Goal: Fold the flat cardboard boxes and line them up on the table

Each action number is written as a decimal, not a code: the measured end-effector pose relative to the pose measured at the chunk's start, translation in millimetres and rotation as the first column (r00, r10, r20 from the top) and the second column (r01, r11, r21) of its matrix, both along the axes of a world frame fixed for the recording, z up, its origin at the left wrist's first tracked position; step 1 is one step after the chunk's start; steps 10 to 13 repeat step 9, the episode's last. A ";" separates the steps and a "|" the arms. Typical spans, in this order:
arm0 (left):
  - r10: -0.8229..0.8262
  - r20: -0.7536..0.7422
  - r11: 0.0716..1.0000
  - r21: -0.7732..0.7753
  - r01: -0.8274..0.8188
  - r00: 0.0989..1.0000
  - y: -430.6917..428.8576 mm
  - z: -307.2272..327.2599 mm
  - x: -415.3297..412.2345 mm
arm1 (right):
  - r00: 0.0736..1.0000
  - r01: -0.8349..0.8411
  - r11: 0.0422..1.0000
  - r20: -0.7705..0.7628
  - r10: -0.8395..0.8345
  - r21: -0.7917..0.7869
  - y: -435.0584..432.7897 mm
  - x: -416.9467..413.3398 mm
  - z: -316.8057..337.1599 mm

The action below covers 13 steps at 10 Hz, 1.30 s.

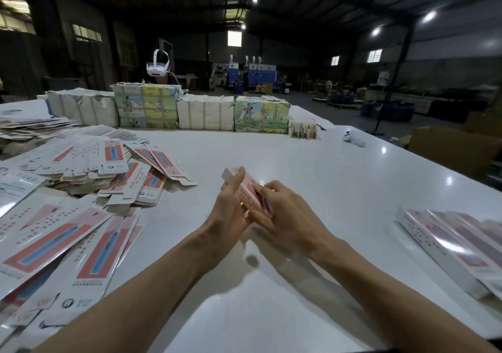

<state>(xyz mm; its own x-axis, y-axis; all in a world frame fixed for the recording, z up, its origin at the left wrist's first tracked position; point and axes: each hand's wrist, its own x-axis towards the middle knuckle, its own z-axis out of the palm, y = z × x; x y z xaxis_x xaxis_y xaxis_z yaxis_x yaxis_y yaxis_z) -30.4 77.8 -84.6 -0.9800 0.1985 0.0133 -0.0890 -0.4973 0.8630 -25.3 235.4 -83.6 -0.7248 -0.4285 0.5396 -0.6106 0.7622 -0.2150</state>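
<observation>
The box in work (245, 193) is held above the middle of the white worktop (312, 168), at the centre of the frame. It is a long, narrow carton, pink and white with rows of small dots; its white far end points up and to the left. The left hand (231, 211) supports it from the left side, fingers (235, 181) extended along its length. The right hand (282, 211) closes its fingers over the near end of the box. Both hands grip the same box; it does not touch the worktop.

Folded boxes (448, 241) lie at the right edge of the frame, side by side and touching, forming a row. At least four are visible; the exact count cannot be told, as the row runs out of frame.

Flat unfolded boxes (89, 233) cover the left side of the frame in loose overlapping piles. The count is too large and too overlapped to determine. Each shows a red panel with a blue stripe.

Across the upper middle of the frame, four wrapped bundles stand in a line on the far side of the worktop: two white bundles (205, 112) and two printed bundles (146, 106) in green and yellow, alternating. A white headset (158, 66) is seen above the left printed bundle. A small stack of cards (303, 129) stands just beside the right end of the line. A small white device (353, 138) lies alone at the upper right of the worktop.
</observation>
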 end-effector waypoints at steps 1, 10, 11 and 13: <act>0.029 -0.188 0.906 -0.411 -0.105 0.982 0.2 -8.6 1.3 | 0.996 0.071 0.997 -0.049 -0.071 -0.010 18.0 7.1 10.6; -0.381 -0.453 0.281 -0.887 -0.366 0.806 -8.7 -29.7 -1.5 | 0.598 0.792 0.565 -0.107 -0.794 0.232 200.8 88.8 -18.8; -0.381 -0.453 0.281 -0.887 -0.366 0.806 -8.7 -29.7 -1.5 | 0.598 0.792 0.565 -0.107 -0.794 0.232 200.8 88.8 -18.8; -0.381 -0.453 0.281 -0.887 -0.366 0.806 -8.7 -29.7 -1.5 | 0.598 0.792 0.565 -0.107 -0.794 0.232 200.8 88.8 -18.8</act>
